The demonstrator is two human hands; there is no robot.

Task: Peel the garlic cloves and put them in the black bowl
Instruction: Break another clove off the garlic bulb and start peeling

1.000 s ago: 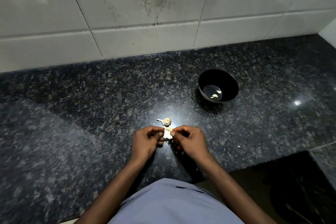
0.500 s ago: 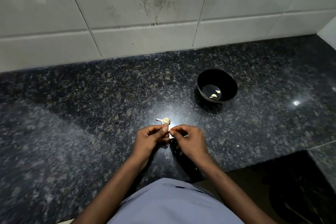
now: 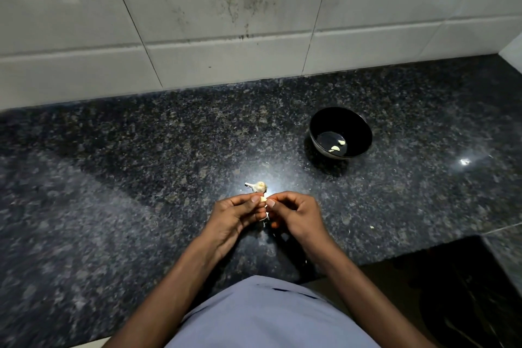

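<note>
Little has moved: both hands stay together, left hand (image 3: 234,213) and right hand (image 3: 296,213) pinching 1 garlic clove (image 3: 263,199) above the granite counter (image 3: 113,178). Peel skin gently. 2 cloves (image 3: 337,145) sit in black bowl (image 3: 361,133).

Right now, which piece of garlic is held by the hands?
The garlic clove pinched between left hand and right hand. The garlic bulb lies on the counter; two peeled cloves sit in the black bowl.

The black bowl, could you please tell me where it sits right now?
In the head view the black bowl stands on the granite countertop, beyond and to the right of both hands, apart from them, with the garlic bulb remnant nearer and to its left.
</note>
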